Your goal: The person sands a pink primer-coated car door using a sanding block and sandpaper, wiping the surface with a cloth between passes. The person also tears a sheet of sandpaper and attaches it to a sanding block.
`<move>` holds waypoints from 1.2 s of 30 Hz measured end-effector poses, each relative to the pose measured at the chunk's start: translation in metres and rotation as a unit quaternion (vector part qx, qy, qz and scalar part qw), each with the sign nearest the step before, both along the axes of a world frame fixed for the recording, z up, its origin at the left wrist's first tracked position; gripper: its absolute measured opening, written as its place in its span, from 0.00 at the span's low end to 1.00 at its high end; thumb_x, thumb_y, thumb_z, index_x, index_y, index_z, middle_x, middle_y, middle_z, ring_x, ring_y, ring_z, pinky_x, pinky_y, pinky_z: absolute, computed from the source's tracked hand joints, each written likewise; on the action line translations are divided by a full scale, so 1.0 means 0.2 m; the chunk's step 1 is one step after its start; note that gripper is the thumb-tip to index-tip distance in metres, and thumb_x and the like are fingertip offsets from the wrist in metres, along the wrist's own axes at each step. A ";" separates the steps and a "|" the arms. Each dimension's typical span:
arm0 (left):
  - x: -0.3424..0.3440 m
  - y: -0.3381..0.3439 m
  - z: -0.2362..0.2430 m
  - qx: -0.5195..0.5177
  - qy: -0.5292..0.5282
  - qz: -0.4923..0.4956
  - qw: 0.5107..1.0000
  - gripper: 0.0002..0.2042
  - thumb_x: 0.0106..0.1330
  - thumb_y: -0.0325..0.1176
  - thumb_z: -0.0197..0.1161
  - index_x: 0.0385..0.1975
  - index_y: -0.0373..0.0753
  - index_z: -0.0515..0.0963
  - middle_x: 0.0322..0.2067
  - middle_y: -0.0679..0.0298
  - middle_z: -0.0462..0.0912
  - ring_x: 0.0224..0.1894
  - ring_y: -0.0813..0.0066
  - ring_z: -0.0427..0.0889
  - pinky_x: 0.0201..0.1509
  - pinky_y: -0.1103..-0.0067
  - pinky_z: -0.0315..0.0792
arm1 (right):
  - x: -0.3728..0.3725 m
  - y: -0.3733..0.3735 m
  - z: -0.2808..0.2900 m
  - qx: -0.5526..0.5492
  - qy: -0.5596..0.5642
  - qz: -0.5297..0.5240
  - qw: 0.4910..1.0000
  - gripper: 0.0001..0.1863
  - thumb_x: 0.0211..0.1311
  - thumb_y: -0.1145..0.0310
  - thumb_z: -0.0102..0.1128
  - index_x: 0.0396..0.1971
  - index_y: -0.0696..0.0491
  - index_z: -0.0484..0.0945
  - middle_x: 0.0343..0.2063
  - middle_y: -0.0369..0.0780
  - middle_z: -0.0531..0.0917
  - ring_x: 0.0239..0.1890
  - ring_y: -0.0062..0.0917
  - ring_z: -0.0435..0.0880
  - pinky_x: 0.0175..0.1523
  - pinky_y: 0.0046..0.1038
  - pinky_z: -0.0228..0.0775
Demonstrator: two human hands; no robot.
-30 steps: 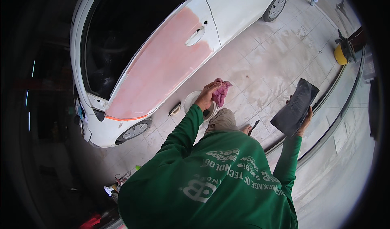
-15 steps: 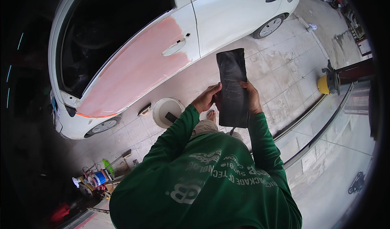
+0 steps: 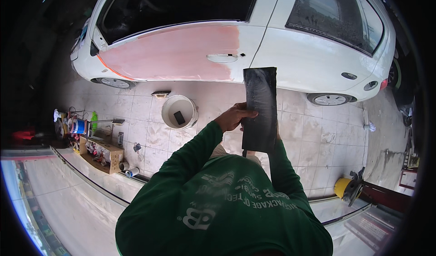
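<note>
My left hand point(image 3: 232, 117) grips the left edge of a black rectangular sheet point(image 3: 260, 113), its thumb lying across the front. My right hand point(image 3: 278, 133) is on the sheet's right side, largely hidden behind it. Beyond, a white car point(image 3: 313, 61) shows a pink-coated front door point(image 3: 168, 56) around a white handle point(image 3: 221, 58). Below the door, a white bucket point(image 3: 190, 115) with a dark block point(image 3: 179, 117) inside stands on the tiles, a flat tool point(image 3: 160, 94) just behind it.
At left, a cardboard box point(image 3: 102, 163) of assorted items sits among cans point(image 3: 78, 126) and a green bottle point(image 3: 94, 120). A yellow container point(image 3: 344, 188) with dark things on top stands at right. Metal-edged glass panels point(image 3: 91, 190) run across the near tiled area point(image 3: 313, 147).
The pink cloth in my left hand is no longer seen; that hand moved onto the black sheet, which shifted leftward and turned upright. My view has turned to face the car side-on.
</note>
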State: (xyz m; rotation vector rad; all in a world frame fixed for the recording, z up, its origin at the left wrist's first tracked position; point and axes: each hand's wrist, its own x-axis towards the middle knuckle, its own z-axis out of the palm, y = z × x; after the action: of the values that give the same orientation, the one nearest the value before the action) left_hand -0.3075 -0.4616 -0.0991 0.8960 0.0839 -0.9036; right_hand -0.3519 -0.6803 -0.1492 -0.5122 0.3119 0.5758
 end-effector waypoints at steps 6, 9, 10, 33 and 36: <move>-0.16 -0.20 0.14 0.077 -0.053 0.143 0.985 0.22 0.73 0.31 0.69 0.64 0.31 0.77 0.51 0.63 0.87 0.50 0.76 0.85 0.59 0.75 0.79 | 0.09 -0.17 -0.47 -0.053 -0.032 0.114 0.992 0.31 0.84 0.53 0.45 0.76 0.57 0.64 0.66 0.47 0.79 0.64 0.35 0.82 0.68 0.36 0.76; -0.26 -0.24 0.24 0.130 -0.085 0.253 0.955 0.21 0.73 0.32 0.70 0.62 0.32 0.79 0.49 0.63 0.89 0.48 0.75 0.86 0.57 0.75 0.79 | 0.18 -0.16 -0.37 -0.022 -0.040 0.030 0.999 0.29 0.82 0.62 0.47 0.77 0.52 0.61 0.61 0.47 0.81 0.57 0.31 0.85 0.58 0.33 0.82; -0.28 -0.21 0.24 0.169 -0.088 0.275 0.942 0.20 0.73 0.34 0.71 0.62 0.33 0.79 0.49 0.64 0.89 0.47 0.74 0.86 0.55 0.75 0.80 | 0.21 -0.21 -0.31 -0.010 -0.038 0.039 0.998 0.28 0.80 0.65 0.48 0.77 0.48 0.61 0.56 0.45 0.82 0.51 0.30 0.86 0.49 0.31 0.82; -0.28 0.15 0.35 0.277 -0.308 0.322 0.851 0.30 0.67 0.44 0.71 0.66 0.36 0.75 0.61 0.49 0.78 0.63 0.53 0.79 0.70 0.62 0.72 | 0.48 0.36 0.49 -0.205 -0.171 0.179 0.947 0.21 0.71 0.58 0.66 0.53 0.59 0.78 0.36 0.39 0.85 0.32 0.24 0.87 0.31 0.28 0.81; -0.23 0.20 0.37 0.344 -0.338 0.365 0.796 0.34 0.70 0.49 0.71 0.70 0.37 0.72 0.63 0.51 0.75 0.65 0.56 0.78 0.70 0.63 0.72 | 0.52 0.50 0.57 -0.191 -0.191 0.197 0.942 0.23 0.72 0.60 0.65 0.57 0.59 0.76 0.41 0.41 0.86 0.38 0.25 0.88 0.40 0.27 0.84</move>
State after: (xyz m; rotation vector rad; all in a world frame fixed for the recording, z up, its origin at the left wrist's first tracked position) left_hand -0.3536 -0.4214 -0.0243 1.6677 0.1303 0.2538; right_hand -0.2485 -0.5812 -0.0342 -1.0612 -0.0600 0.7918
